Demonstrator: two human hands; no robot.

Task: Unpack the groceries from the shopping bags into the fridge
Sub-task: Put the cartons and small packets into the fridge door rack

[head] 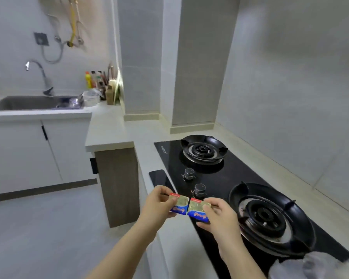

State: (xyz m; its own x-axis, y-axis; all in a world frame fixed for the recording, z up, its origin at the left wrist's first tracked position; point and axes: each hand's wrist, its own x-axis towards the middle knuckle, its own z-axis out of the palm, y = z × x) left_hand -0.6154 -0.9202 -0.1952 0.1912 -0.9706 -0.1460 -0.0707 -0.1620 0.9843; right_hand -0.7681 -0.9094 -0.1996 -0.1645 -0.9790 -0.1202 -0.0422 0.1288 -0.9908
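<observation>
I hold two small packets with gold tops, blue sides and red edges in front of me, above the front edge of the counter. My left hand pinches the left packet. My right hand pinches the right packet. The two packets touch at their inner ends. A pale plastic bag shows at the bottom right corner, partly out of frame. No fridge is in view.
A black two-burner gas hob lies in the white counter right behind my hands. A sink with a tap sits at the far left, with bottles and a tub beside it. Grey floor spreads at the left.
</observation>
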